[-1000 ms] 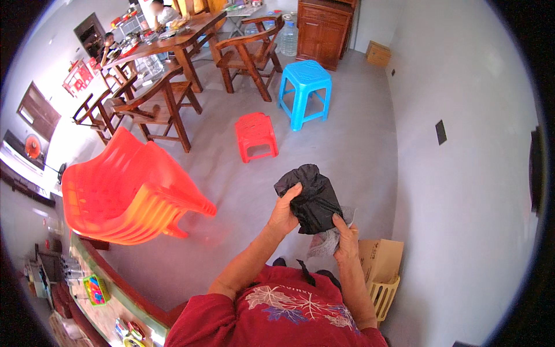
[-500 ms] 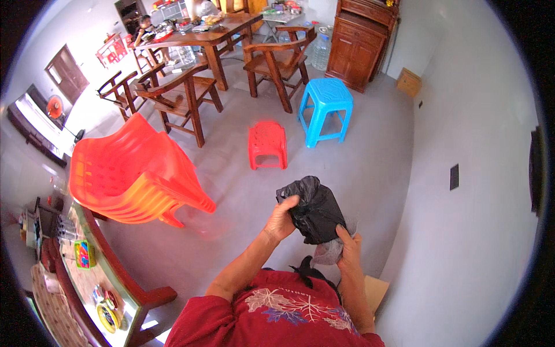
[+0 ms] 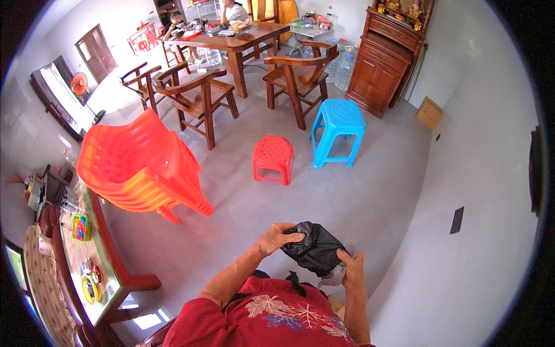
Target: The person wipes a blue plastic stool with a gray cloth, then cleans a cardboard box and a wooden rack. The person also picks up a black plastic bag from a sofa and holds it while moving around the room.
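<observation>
While both hands hold it in front of the chest, the crumpled black plastic bag (image 3: pixel 315 248) sits above the grey concrete floor (image 3: pixel 347 196). Left hand (image 3: pixel 276 237) has its grip pinching the bag's upper edge; right hand (image 3: pixel 351 267) has its grip closed on the lower end. Stacked orange plastic chairs (image 3: pixel 141 168) stand to the left, a small red plastic stool (image 3: pixel 273 157) ahead.

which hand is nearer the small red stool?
Left. The left hand grips the black bag almost straight below the small red stool; the right hand holds the bag lower and farther right.
</observation>
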A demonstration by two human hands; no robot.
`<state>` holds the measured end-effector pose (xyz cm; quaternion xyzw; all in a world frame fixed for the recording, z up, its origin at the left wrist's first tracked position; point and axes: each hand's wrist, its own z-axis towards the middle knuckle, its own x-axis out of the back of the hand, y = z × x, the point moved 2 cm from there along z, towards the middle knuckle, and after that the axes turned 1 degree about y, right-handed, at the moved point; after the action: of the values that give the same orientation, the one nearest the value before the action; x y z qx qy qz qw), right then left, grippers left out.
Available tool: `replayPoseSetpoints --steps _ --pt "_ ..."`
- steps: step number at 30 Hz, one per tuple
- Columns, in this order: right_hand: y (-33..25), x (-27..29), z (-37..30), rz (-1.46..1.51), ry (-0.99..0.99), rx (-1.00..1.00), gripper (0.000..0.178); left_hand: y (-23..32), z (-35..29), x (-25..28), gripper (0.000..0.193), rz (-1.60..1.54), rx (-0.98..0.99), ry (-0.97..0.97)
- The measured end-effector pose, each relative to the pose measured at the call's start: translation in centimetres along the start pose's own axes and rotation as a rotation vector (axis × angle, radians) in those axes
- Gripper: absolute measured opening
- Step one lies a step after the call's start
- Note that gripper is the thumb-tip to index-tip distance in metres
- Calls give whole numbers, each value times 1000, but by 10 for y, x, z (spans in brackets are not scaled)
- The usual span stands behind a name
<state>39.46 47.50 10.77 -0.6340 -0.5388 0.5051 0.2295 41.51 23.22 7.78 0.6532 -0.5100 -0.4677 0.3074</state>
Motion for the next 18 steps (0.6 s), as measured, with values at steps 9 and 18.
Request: replayPoseSetpoints --steps 9,18 --pt "10 -26 53 185 34 -73 31 -22 35 48 37 -715 -73 37" --pt "29 -66 80 170 157 -129 36 24 75 153 42 -973 -152 151"
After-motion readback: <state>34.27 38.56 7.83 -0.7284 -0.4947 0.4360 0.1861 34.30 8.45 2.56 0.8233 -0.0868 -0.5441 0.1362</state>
